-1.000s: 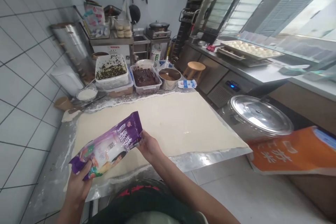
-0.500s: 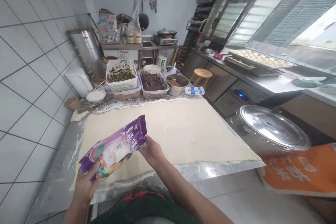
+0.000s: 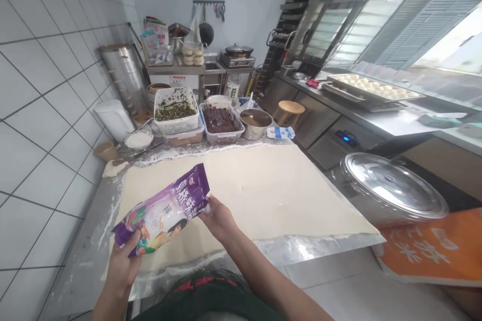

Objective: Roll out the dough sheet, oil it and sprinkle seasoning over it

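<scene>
A purple and white printed plastic packet is held tilted above the table, its upper end towards the right. My left hand grips its lower left end, thumb across the front. At the right end, my right hand pinches the packet's edge near the upper corner. What the packet contains is hidden by its wrapping. Beneath both hands lies a wide, thin sheet of pale rolled dough, spread over the metal table.
Along the table's back stand a tub of chopped greens, a tub of dark paste, a steel pot and a bowl of white powder. A tiled wall borders the left. A large lidded pot stands at right.
The packet stays in both hands and has turned slightly, its printed front showing a little more. The camera view has shifted a little, and the hands have barely moved.
</scene>
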`<state>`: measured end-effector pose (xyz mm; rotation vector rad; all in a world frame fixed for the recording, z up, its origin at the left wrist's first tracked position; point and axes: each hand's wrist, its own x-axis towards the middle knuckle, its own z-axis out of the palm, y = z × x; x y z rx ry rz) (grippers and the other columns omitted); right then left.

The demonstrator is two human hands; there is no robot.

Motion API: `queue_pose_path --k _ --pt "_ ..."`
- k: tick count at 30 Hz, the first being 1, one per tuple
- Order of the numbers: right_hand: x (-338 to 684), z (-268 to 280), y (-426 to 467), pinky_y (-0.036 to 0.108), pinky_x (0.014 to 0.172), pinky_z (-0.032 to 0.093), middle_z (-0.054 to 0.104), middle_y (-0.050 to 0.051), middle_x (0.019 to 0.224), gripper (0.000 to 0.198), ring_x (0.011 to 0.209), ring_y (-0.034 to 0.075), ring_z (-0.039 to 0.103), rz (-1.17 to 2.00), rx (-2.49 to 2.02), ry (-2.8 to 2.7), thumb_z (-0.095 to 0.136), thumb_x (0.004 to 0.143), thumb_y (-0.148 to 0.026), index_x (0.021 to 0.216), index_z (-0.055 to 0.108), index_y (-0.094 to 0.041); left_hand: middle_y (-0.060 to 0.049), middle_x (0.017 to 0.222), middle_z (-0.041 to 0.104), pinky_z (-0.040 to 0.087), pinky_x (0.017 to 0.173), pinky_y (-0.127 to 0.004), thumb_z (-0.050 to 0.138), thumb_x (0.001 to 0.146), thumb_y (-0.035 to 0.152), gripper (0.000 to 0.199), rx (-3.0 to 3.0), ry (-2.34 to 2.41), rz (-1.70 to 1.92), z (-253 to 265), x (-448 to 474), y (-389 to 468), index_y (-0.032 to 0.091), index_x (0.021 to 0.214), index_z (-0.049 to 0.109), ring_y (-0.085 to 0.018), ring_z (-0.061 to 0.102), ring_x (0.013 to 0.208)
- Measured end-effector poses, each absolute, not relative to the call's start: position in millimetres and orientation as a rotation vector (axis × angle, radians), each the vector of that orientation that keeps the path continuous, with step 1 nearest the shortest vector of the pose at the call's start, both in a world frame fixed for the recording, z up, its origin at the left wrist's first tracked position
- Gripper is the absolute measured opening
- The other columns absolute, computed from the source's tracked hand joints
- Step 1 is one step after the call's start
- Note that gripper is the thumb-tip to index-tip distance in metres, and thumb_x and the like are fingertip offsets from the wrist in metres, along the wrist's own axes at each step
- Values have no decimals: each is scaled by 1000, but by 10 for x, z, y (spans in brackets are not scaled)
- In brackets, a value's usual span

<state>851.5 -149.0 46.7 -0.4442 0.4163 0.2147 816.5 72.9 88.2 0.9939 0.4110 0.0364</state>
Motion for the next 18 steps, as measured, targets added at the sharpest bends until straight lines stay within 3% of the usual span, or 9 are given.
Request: queue_pose_path --k 5,8,10,13,16,18 --pt "8613 525 -1665 20 61 48 62 3 74 10 65 10 57 337 -483 403 54 80 -19 77 61 -13 0 95 69 54 67 -23 66 68 19 38 735 516 -45 701 8190 836 29 104 63 -17 63 87" --pt "8706 606 -2274 19 66 48 63 3 75 14 69 10 59 275 -723 323 66 67 -16 81 63 -12 2 76 67 51 56 -20 66 65 17 34 578 561 -42 601 8170 1047 27 97 64 -12 59 60" --pt "8752 670 -2748 23 74 50 65 3 77 22 76 13 61 5 -1017 358 69 60 -15 81 64 -13 2 71 65 47 49 -19 65 62 17 35 521 548 3 572 8142 1205 25 96 63 -9 53 51" --pt "8807 751 -3112 27 68 52 66 3 70 17 68 15 63 -188 -1534 561 67 57 -12 74 63 -14 0 78 63 47 49 -20 64 62 21 38 515 534 76 589 8093 1388 23 100 60 -11 55 59" --pt "8905 851 -2973 28 52 52 64 5 61 11 51 17 61 110 -1755 565 60 60 -9 71 63 -11 -3 90 61 48 50 -20 63 64 24 42 537 523 142 667 8057 1480 20 105 57 -12 56 68" --pt "9008 981 -2884 27 50 51 65 6 63 18 50 18 62 136 -1816 471 58 59 -6 76 64 -10 -3 94 60 48 50 -18 62 64 23 43 556 502 194 745 8036 1517 19 106 57 -11 56 70"
